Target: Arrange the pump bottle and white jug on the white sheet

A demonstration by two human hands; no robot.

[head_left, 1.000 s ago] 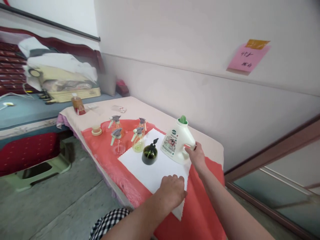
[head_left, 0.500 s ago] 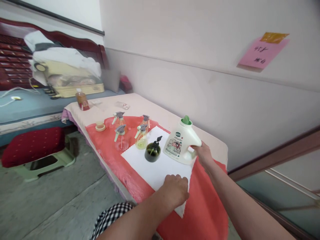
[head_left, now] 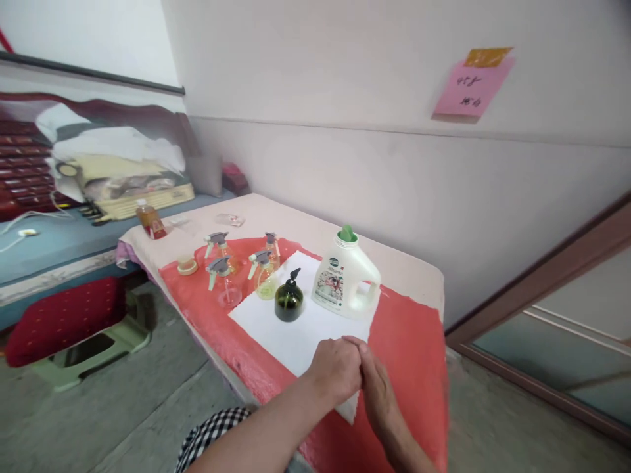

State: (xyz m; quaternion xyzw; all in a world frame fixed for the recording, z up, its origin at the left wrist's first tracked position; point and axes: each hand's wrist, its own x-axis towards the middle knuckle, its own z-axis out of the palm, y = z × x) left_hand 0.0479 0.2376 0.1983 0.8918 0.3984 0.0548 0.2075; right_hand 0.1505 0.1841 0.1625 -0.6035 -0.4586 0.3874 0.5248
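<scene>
My left hand is closed like a fist above the near corner of the white cloth. Whatever it may hold is hidden by the fingers. Against its far right side rests my right hand, its visible fingers stretched along the left knuckles and partly hidden. Beyond both hands a white detergent jug with a green spout and no cap stands upright on the cloth. To its left is a dark green pump bottle. Several clear spray bottles, one of them holding yellowish liquid, stand farther left.
A red sheet covers the table's near part. A small round lidded jar, an amber bottle and a flat clear packet lie farther back. A red-topped stool is at left, a wall behind.
My right hand has let go of the jug's handle and moved down and left to meet my left hand. The jug stays standing on the cloth. The view has shifted slightly.
</scene>
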